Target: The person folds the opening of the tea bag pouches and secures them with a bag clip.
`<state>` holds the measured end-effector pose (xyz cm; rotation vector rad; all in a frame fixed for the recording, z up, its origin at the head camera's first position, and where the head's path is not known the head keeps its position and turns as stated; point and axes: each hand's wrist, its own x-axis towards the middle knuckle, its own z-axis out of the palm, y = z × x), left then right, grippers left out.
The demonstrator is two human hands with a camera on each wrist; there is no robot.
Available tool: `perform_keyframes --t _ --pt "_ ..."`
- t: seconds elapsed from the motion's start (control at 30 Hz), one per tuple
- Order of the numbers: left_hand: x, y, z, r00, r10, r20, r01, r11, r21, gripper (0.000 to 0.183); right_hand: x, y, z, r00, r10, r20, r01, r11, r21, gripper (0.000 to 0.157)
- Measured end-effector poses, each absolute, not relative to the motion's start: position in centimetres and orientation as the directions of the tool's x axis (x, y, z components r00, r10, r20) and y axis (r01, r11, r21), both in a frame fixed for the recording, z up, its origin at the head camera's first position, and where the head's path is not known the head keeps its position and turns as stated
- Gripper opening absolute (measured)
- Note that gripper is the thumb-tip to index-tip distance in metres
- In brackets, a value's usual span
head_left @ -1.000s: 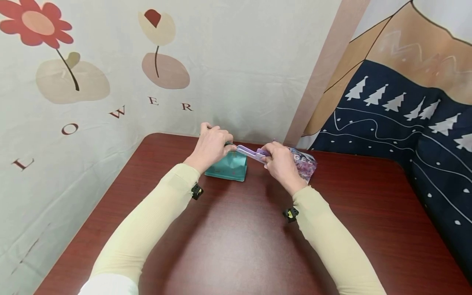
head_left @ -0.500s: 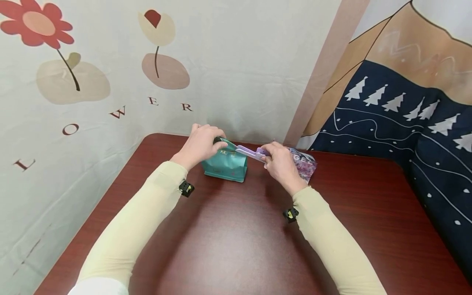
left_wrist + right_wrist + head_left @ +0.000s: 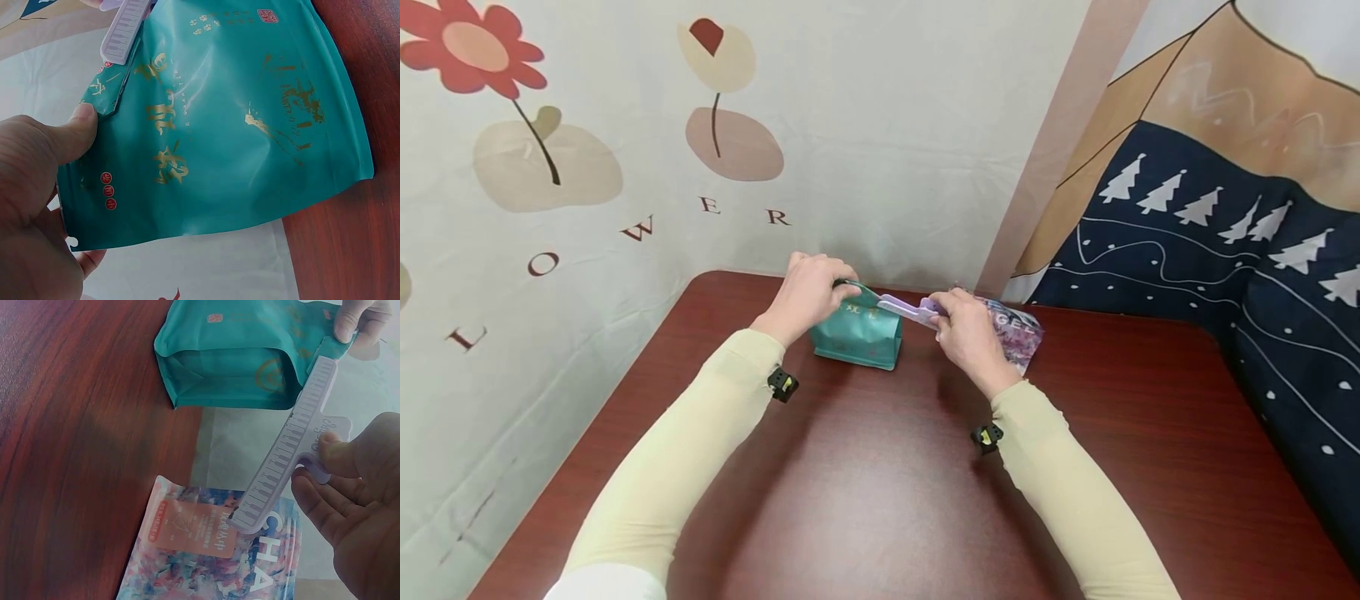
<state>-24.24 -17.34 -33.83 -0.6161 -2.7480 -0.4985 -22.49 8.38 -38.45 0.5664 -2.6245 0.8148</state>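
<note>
A green foil tea bag (image 3: 857,337) with gold lettering stands on the table. My left hand (image 3: 805,293) pinches its top edge at the left corner, the thumb (image 3: 78,134) pressing the near face beside a folded strip. In my right hand (image 3: 968,337) is a lilac bag clip (image 3: 287,453) with a piano-key print, pinched by its handle between thumb and fingers. One end of the clip lies over the bag's folded top at the right corner; whether it grips the fold I cannot tell. The clip's other end reaches over a patterned pouch (image 3: 212,550).
That pink-and-blue pouch stands just behind and right of my right hand, close to the bag. The dark red wooden table (image 3: 880,500) ends at a printed cloth wall (image 3: 910,192) behind, with a navy tree-print cloth (image 3: 1187,233) on the right.
My left hand has slid left along the bag's top edge to its left corner, uncovering more of the bag. My right hand and the clip stay nearly in place.
</note>
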Motion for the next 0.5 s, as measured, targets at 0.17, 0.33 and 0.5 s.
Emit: perform_keyframes --t 0.17,0.33,0.5 --pt "-24.31 -17.39 -33.95 -0.865 0.355 0.354 0.458 0.846 0.272 0.015 -22.52 8.24 -38.61 -0.863 -0.26 0.434 -0.464 0.749 -0.473 0.022" --pt "-24.35 -17.4 -34.02 -0.858 0.356 0.37 0.467 0.841 0.274 0.014 -22.61 8.19 -38.72 -0.862 -0.255 0.438 -0.463 0.747 -0.476 0.022" --pt "-24.43 -17.32 -34.03 -0.863 0.354 0.36 0.46 0.845 0.271 0.014 -22.73 8.13 -38.87 -0.852 -0.255 0.457 -0.477 0.739 -0.476 0.02"
